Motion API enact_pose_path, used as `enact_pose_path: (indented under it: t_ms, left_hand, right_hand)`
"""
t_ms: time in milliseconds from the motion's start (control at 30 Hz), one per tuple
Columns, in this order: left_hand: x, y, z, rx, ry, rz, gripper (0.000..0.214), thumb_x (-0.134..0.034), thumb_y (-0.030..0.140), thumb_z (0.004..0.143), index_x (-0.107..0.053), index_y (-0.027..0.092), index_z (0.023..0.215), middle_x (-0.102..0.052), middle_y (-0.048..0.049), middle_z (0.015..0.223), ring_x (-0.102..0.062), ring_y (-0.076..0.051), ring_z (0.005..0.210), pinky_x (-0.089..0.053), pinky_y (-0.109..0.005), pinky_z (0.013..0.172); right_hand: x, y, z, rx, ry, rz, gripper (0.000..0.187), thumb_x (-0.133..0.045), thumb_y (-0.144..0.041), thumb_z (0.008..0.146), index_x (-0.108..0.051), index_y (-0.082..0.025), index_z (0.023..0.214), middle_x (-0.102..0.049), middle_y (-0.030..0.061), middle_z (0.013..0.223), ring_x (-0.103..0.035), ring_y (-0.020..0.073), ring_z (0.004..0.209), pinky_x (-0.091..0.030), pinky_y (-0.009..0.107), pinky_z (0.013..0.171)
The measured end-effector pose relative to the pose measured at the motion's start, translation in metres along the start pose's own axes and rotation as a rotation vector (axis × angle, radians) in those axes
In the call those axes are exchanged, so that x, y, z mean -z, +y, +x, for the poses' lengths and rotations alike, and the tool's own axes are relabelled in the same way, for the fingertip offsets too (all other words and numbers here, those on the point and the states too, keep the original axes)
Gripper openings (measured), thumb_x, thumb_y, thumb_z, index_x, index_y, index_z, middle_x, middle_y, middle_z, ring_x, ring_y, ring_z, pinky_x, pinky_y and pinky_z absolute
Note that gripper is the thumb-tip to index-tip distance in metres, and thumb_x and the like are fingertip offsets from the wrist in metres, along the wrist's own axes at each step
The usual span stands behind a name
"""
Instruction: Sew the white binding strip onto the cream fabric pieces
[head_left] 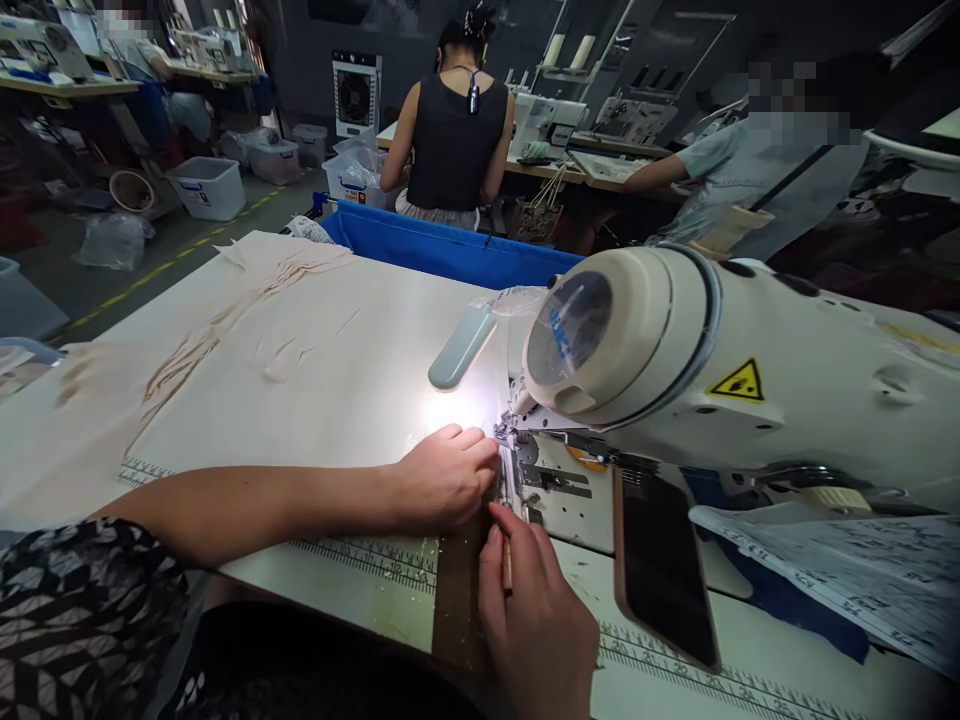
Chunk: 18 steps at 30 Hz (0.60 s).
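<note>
While the left hand [450, 480] rests just beside the sewing machine [780, 390], fingers curled together, grip hidden, the right hand [536, 595] pinches a slim tan tool [508, 566] on the sewing machine's near side. Expect it light and stiff; hold mid-length. It appears narrow, straight, plain; tip indistinct.

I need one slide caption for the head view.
Left hand and right hand close beside a sewing machine, a phone lying nearby.
</note>
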<state>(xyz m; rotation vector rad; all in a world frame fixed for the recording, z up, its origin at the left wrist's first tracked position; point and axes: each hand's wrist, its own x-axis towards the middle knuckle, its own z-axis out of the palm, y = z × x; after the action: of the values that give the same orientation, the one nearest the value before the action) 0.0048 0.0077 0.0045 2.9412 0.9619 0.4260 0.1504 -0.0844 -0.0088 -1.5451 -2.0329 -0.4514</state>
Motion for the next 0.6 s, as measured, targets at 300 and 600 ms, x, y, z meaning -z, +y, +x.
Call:
enact_pose_path:
  t_ms: [300, 600]
  left_hand:
    - [-0.001, -0.007, 0.002, 0.045, -0.001, -0.007, 0.019, -0.048, 0.023, 0.088, -0.063, 0.012, 0.088, -0.060, -0.0135, 0.107, -0.055, -0.024, 0.098, -0.048, -0.037, 0.079]
    - [0.004, -0.019, 0.005, 0.107, -0.021, -0.022, 0.025, -0.048, 0.020, 0.085, -0.064, 0.011, 0.103, -0.063, -0.0130, 0.114, -0.057, -0.026, 0.104, -0.049, -0.040, 0.084]
  right_hand:
    - [0.000, -0.009, 0.004, -0.009, -0.018, -0.157, 0.033, -0.038, -0.022, 0.102, -0.068, -0.013, 0.110, -0.075, 0.0018, 0.087, -0.067, 0.0128, 0.058, -0.038, 0.026, 0.045]
    - [0.003, -0.006, -0.003, -0.025, -0.018, -0.008, 0.031, -0.042, -0.024, 0.101, -0.067, -0.014, 0.116, -0.075, 0.0045, 0.099, -0.071, 0.0161, 0.074, -0.046, 0.025, 0.054]
